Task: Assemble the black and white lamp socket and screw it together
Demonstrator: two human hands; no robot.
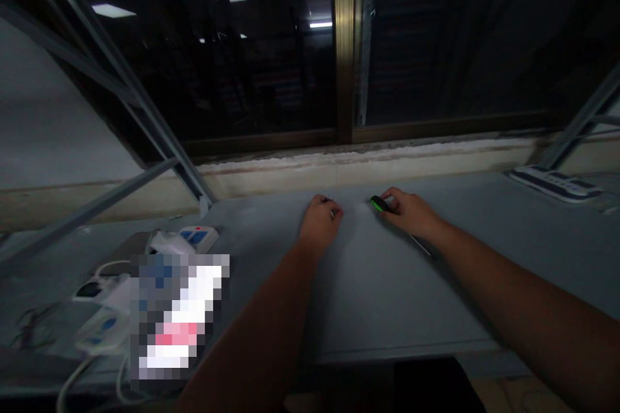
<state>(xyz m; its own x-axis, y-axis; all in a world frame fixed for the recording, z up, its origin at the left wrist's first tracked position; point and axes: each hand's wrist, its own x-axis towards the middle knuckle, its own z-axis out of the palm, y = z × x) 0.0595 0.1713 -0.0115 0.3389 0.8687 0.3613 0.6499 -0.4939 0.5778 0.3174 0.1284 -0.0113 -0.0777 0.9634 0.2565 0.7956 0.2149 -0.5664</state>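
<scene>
My right hand (409, 211) is closed around a screwdriver with a black and green handle (380, 204). The handle points to the left, and its thin metal shaft (420, 245) comes out below the palm toward the lower right. To the left, my left hand (321, 222) is closed in a pinch low over the grey tabletop (368, 297). A small light glint shows at its fingertips, too tiny to name. A gap of bare tabletop lies between the two hands.
At the left lie a white power strip (206, 237), plugs, white cables (77, 374) and a pixelated patch. Another power strip (555, 184) sits at the back right. Metal frame legs (159, 122) stand at both sides, with a dark window (242, 77) behind.
</scene>
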